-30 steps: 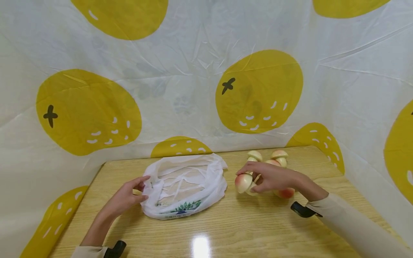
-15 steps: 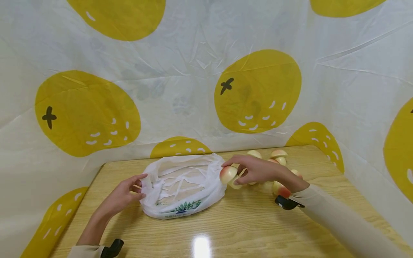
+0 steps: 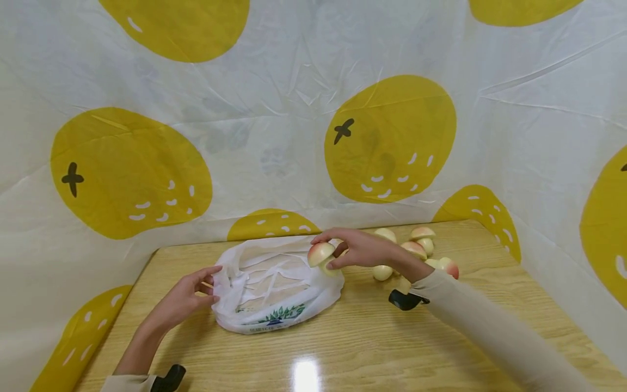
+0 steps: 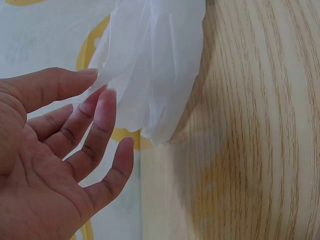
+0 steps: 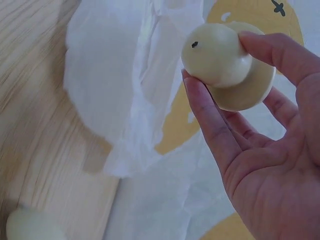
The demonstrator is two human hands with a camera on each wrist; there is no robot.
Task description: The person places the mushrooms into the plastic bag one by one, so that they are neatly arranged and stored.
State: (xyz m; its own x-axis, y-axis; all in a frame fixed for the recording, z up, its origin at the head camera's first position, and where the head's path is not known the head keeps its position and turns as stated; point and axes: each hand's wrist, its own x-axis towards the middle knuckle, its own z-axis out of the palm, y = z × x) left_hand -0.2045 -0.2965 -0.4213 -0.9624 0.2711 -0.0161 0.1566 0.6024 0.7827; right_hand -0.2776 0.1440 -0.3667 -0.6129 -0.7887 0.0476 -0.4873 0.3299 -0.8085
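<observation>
A toy mushroom [image 3: 321, 255] with a cream stem and a red-tinged cap is held over the right rim of a white plastic bag [image 3: 279, 322]. My right hand [image 3: 360, 247] grips it between thumb and fingers; the right wrist view shows its rounded stem end [image 5: 215, 52] with a dark mark. The bag stands with its mouth spread, a green tree print on its front. At its left rim, my left hand [image 3: 183, 299] pinches the thin edge between thumb and fingertips, seen in the left wrist view beside the hanging plastic [image 4: 150, 70].
Several more toy mushrooms [image 3: 423, 234] lie grouped on the right of the wooden table [image 3: 372, 348], some partly behind the right forearm. A white cloth [image 3: 274, 147] with yellow fruit prints hangs behind and beside the table.
My right hand has carried the toy mushroom leftward from the group to above the bag's right rim. The left hand has stayed at the bag's left edge.
</observation>
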